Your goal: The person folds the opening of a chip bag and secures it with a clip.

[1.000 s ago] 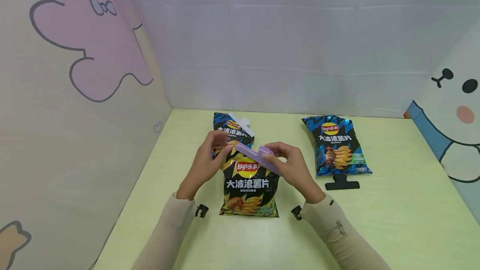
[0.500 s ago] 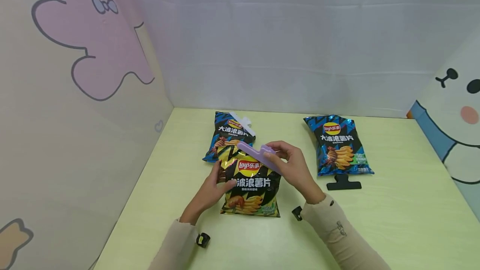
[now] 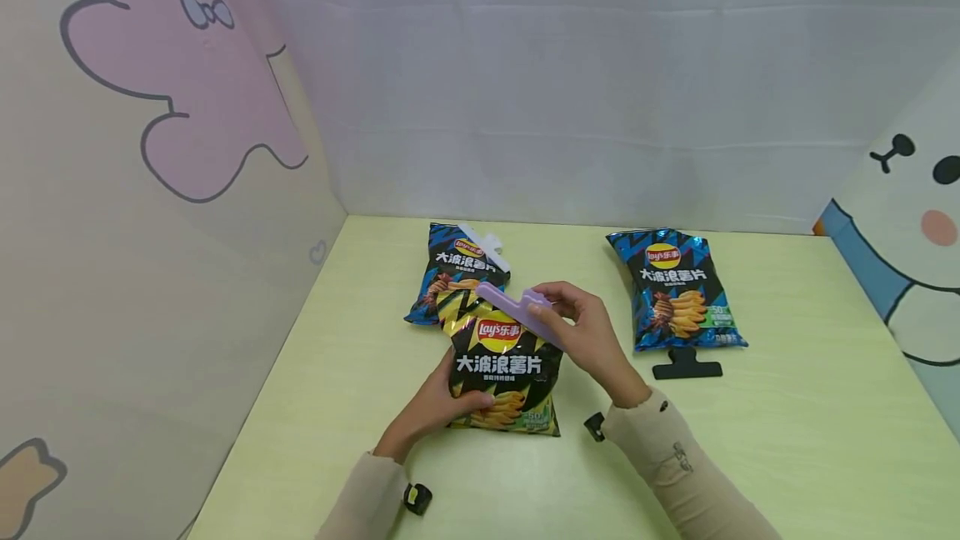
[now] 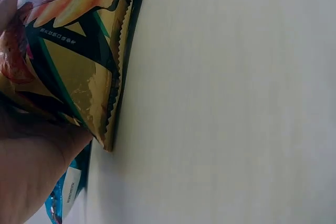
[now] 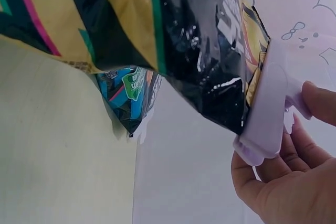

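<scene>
A yellow and black bag of chips [image 3: 501,377] is tilted up off the table at the middle, in front of a blue bag. My left hand [image 3: 427,407] holds its lower left side, thumb on the front and fingers hidden behind. In the left wrist view, that hand [image 4: 37,166] is at the bag's lower corner. A purple bag clip [image 3: 517,308] lies slantwise across the top right corner. My right hand [image 3: 588,336] pinches the clip by its handle. In the right wrist view, the clip [image 5: 268,98] sits over the bag's top edge.
Behind, a blue chip bag [image 3: 442,269] has a white clip [image 3: 485,247] across its corner. Another blue chip bag [image 3: 675,294] lies at the right, with a black clip [image 3: 686,365] at its lower edge. Walls bound the pale green table [image 3: 795,440] at back and left.
My left hand has come down from the bag's top left corner to its lower left side and taken hold there. The right hand stays on the purple clip.
</scene>
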{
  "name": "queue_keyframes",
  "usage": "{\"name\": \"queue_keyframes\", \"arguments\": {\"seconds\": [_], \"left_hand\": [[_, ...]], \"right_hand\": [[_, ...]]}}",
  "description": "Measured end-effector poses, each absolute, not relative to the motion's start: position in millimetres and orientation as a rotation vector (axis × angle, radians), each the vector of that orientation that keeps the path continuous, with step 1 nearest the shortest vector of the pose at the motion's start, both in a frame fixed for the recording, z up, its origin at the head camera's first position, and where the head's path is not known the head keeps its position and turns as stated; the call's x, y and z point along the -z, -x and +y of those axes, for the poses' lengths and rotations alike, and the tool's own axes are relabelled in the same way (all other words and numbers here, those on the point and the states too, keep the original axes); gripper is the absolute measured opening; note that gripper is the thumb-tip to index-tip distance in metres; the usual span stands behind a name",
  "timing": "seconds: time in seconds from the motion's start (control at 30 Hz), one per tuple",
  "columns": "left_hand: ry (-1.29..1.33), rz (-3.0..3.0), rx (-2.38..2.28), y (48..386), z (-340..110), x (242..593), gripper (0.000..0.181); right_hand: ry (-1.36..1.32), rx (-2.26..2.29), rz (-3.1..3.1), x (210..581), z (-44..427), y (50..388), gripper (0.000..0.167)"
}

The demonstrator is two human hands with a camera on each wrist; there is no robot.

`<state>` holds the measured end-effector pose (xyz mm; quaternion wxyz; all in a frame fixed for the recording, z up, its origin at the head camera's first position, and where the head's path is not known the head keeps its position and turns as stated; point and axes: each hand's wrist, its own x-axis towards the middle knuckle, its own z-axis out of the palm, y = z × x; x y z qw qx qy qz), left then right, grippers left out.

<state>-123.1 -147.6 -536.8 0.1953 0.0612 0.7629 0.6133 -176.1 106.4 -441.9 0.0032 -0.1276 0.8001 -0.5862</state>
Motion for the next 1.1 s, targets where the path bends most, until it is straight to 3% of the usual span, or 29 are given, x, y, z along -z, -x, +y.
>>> {"name": "queue_keyframes", "arguments": {"seconds": [1.1], "left_hand": [[-0.074, 2.123, -1.805, 144.2, -130.5, 518.6, 0.084]], "right_hand": [[0.145, 1.801, 2.355, 474.6, 131.0, 163.6, 0.046]]}}
